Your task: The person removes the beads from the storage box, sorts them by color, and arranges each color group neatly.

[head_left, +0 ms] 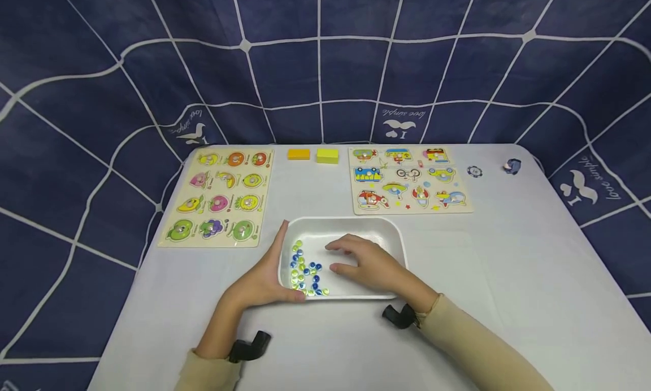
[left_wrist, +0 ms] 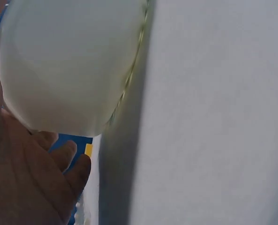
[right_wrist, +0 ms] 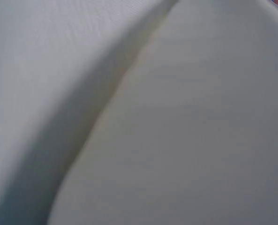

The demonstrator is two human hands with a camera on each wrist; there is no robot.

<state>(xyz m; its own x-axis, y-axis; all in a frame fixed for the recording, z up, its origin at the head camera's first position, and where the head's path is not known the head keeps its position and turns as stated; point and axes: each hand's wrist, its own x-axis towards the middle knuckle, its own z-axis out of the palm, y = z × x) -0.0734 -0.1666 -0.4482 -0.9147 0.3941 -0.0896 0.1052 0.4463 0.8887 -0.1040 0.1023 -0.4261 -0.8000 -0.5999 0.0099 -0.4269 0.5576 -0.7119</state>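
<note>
The tray (head_left: pixel 356 287) is white, its beads (head_left: pixel 307 272) blue and yellow-green, the curtain (head_left: pixel 351 72) white-lined navy.

White-lined navy cloth (head_left: pixel 351 69) hangs around a white table (head_left: pixel 534 278)

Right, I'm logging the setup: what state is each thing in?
White tray: uncovered
Beads: loose inside the tray, toward its left end
Left hand: gripping the tray's left end
Right hand: over the tray, apparently empty
Fruit board: flat, spaces appear filled
Vehicle board: flat, spaces appear filled
Orange block: untouched
Yellow block: untouched
Round disc: lying flat
Dark object: unclear
</note>
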